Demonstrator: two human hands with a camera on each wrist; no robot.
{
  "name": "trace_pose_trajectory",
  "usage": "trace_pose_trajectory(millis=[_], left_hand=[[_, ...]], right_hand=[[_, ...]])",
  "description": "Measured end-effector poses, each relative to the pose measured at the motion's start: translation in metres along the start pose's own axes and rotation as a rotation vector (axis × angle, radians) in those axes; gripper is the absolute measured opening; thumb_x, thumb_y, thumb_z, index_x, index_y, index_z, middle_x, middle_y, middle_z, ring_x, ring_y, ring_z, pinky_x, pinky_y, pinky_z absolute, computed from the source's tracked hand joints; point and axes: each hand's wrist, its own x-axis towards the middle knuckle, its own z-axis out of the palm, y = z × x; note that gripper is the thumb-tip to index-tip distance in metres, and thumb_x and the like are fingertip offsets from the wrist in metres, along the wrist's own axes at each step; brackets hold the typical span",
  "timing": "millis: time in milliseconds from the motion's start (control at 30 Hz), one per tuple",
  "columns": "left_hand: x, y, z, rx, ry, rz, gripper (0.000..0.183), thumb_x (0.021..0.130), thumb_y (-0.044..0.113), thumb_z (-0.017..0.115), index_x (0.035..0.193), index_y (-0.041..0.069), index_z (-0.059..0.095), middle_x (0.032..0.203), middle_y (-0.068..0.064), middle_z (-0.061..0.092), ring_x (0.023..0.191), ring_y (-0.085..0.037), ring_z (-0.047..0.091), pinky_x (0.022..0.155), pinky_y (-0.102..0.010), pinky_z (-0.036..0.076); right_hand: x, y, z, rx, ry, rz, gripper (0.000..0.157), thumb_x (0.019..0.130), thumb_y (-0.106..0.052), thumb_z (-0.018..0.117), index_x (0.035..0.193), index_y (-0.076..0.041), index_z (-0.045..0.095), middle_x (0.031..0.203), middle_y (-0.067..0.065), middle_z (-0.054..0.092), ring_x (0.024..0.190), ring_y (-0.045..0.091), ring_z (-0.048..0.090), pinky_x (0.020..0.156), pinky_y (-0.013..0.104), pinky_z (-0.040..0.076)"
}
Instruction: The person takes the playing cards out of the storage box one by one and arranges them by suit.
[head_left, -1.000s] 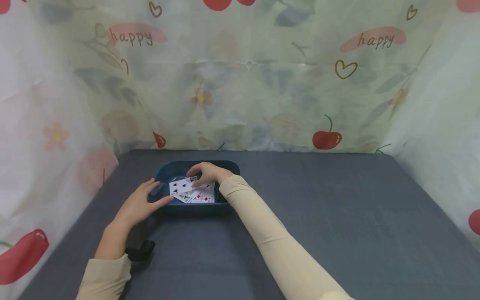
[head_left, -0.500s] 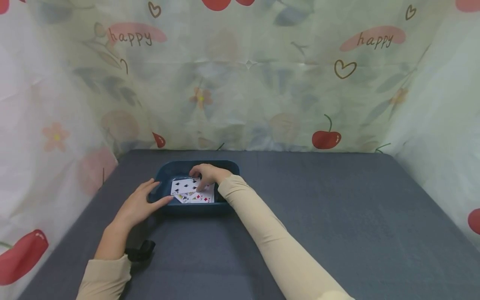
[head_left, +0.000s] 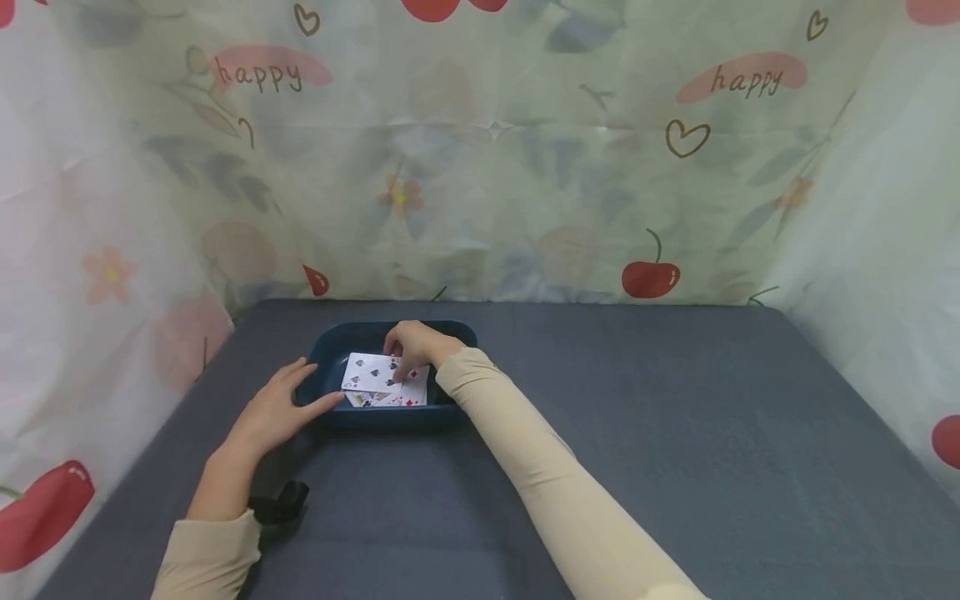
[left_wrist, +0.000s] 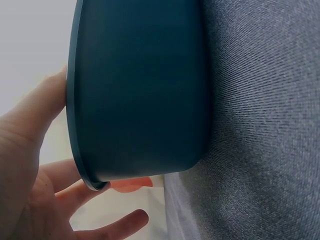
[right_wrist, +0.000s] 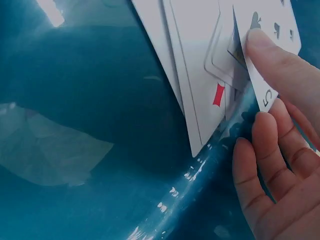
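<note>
A dark blue plastic tub (head_left: 390, 419) stands on the grey cloth, with several playing cards (head_left: 375, 400) lying loosely overlapped inside. My right hand (head_left: 420, 346) reaches into it and pinches a five of spades (head_left: 367, 373) by one end. In the right wrist view the thumb lies on the face of the five of spades (right_wrist: 277, 30), fingers behind it; diamond cards (right_wrist: 192, 75) lie beside. My left hand (head_left: 270, 408) spreads around the tub's left end, thumb at the near rim, fingers at the side. In the left wrist view, thumb and fingers touch the rim (left_wrist: 73, 115).
Grey cloth (head_left: 637, 450) covers the table. Patterned fabric (head_left: 495, 208) hangs at the back, with more at both sides. A small black device (head_left: 281, 504) sits at the left wrist.
The five of spades has shifted slightly right and tilted over the other cards, my right hand's fingers drawing together on its end. The left hand and tub have stayed put.
</note>
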Motion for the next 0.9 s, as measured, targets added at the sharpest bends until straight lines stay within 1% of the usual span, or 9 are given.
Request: trace_pose_trajectory(millis=[67,167,267,367,500,633,767,900], left_hand=[[0.0,0.0,0.0,0.002,0.0,-0.002,0.09,0.084,0.063,0.052,0.143,-0.002,0.032,0.151,-0.029,0.02,0.135,-0.05,0.023,0.104,-0.066,0.026],[0.0,0.0,0.0,0.002,-0.001,-0.008,0.089,0.084,0.063,0.052,0.143,-0.002,0.032,0.151,-0.029,0.021,0.136,-0.05,0.023,0.105,-0.065,0.026],[0.0,0.0,-0.001,0.002,-0.002,-0.008,0.087,0.086,0.06,0.052,0.142,-0.002,0.032,0.151,-0.029,0.02,0.136,-0.05,0.023,0.105,-0.065,0.025],[0.0,-0.001,-0.001,-0.002,0.0,-0.001,0.085,0.087,0.058,0.053,0.142,-0.002,0.032,0.151,-0.029,0.02,0.136,-0.049,0.023,0.105,-0.065,0.025],[0.002,-0.001,0.0,-0.003,0.002,0.003,0.084,0.087,0.057,0.053,0.143,-0.002,0.032,0.151,-0.029,0.02,0.136,-0.049,0.023,0.106,-0.064,0.025],[0.002,-0.003,0.001,0.001,0.007,0.003,0.084,0.086,0.057,0.053,0.142,-0.002,0.033,0.151,-0.028,0.021,0.136,-0.049,0.023,0.106,-0.064,0.026],[0.002,-0.004,0.001,-0.004,0.012,0.007,0.084,0.086,0.057,0.054,0.142,-0.003,0.033,0.151,-0.028,0.021,0.136,-0.048,0.023,0.106,-0.064,0.025],[0.001,-0.004,0.002,-0.011,0.012,0.01,0.084,0.086,0.056,0.055,0.142,-0.003,0.033,0.151,-0.028,0.02,0.136,-0.048,0.023,0.106,-0.064,0.026]], right_hand=[[0.0,0.001,-0.003,-0.008,-0.001,-0.011,0.033,0.075,-0.015,0.077,0.106,-0.009,0.066,0.098,0.004,0.061,0.084,0.012,0.054,0.067,0.018,0.045],[-0.002,0.001,-0.011,-0.017,0.001,-0.055,0.022,0.08,-0.015,0.073,0.1,-0.007,0.067,0.094,0.005,0.063,0.079,0.01,0.053,0.066,0.017,0.043],[-0.005,0.0,-0.023,0.01,0.011,-0.101,0.015,0.086,-0.015,0.066,0.097,-0.005,0.067,0.094,0.008,0.066,0.078,0.009,0.054,0.068,0.017,0.044],[-0.01,0.0,-0.036,0.057,0.042,-0.126,0.014,0.089,-0.016,0.063,0.095,-0.004,0.066,0.094,0.008,0.066,0.079,0.011,0.056,0.07,0.018,0.046],[-0.019,0.003,-0.054,0.12,0.123,-0.15,0.014,0.089,-0.018,0.063,0.093,-0.005,0.066,0.091,0.008,0.066,0.078,0.012,0.057,0.068,0.018,0.048],[-0.032,0.008,-0.071,0.231,0.18,-0.164,0.015,0.089,-0.016,0.063,0.095,-0.004,0.066,0.09,0.008,0.065,0.075,0.012,0.058,0.066,0.019,0.05],[-0.05,0.02,-0.084,0.35,0.227,-0.154,0.015,0.088,-0.015,0.063,0.097,-0.002,0.064,0.087,0.008,0.064,0.07,0.011,0.056,0.064,0.02,0.049],[-0.069,0.043,-0.093,0.424,0.281,-0.12,0.016,0.088,-0.014,0.063,0.098,-0.001,0.063,0.086,0.008,0.063,0.069,0.011,0.055,0.064,0.022,0.049]])
